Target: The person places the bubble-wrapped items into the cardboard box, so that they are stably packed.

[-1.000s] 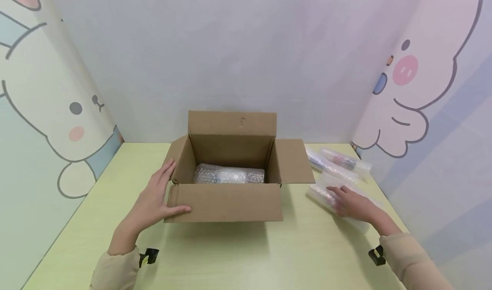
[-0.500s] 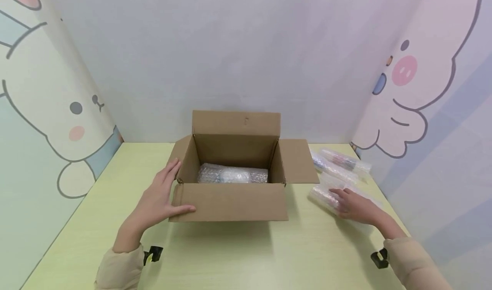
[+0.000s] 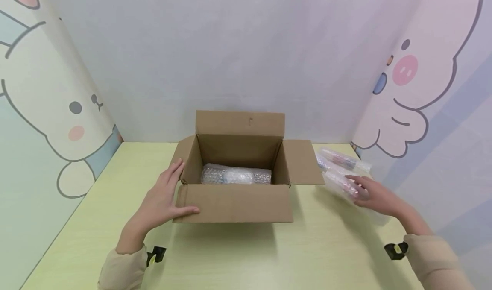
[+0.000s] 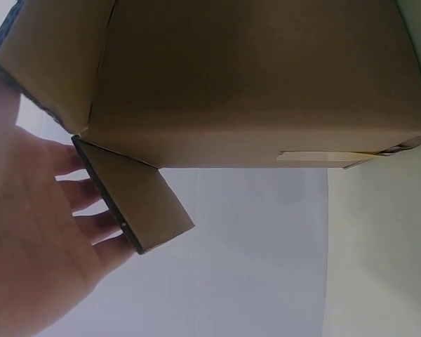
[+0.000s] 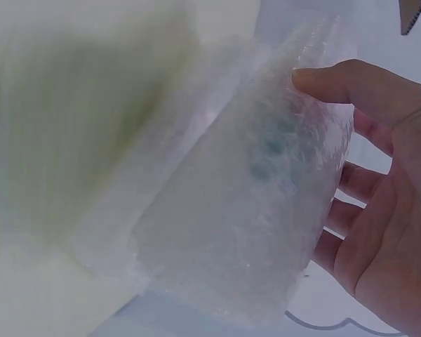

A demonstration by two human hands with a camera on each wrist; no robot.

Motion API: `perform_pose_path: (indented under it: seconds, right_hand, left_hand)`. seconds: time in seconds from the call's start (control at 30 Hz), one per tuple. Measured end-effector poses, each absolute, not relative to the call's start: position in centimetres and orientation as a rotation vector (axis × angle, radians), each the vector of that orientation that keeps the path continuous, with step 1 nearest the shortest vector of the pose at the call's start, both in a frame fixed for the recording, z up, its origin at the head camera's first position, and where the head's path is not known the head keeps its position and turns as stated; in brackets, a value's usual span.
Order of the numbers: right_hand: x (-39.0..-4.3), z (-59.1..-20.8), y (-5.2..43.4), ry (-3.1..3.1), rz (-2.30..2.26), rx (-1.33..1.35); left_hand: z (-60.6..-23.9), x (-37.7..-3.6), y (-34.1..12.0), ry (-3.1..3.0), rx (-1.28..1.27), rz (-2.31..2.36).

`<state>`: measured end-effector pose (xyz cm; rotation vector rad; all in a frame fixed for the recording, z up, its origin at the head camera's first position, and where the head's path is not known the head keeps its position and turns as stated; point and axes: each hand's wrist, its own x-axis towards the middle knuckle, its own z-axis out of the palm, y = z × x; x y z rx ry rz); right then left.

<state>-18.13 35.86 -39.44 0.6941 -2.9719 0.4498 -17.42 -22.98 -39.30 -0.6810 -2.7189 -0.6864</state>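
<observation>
A cardboard box (image 3: pixel 234 202) stands at mid-table with its flaps spread out. My left hand (image 3: pixel 159 200) rests on its left corner, fingers straight over the left flap (image 4: pixel 137 196) and thumb along the front flap. Inside the box lies a bubble-wrapped bundle (image 3: pixel 236 176), its lower part hidden by the front wall. My right hand (image 3: pixel 378 196) grips a bubble-wrapped package (image 5: pixel 224 196), thumb on the near face and fingers behind. Pink and teal patches show through that wrap; what is inside cannot be made out.
Further bubble-wrapped packages, one (image 3: pixel 342 159) with red and blue inside, lie at the table's back right, partly behind the held one. Walls with cartoon animals border the pale yellow table (image 3: pixel 230 260) at the back and sides.
The box has slid to the right along with my left hand. My right hand has picked up the bubble-wrapped package and shifted right and slightly up with it.
</observation>
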Motion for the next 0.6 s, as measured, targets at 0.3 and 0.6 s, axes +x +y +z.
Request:
perform_pose_path:
  seconds: [0.3,0.6]
  right_hand:
    - [-18.7,-33.5,35.7,-2.864,0.362,0.635]
    - [-19.8,-26.7,31.1,-2.788,0.302,0.612]
  left_hand:
    - [-39.6,-17.8,-22.8,-2.706,-0.689,-0.644]
    - [-39.6,-17.7,-23.3,-2.702,-0.689,-0.637]
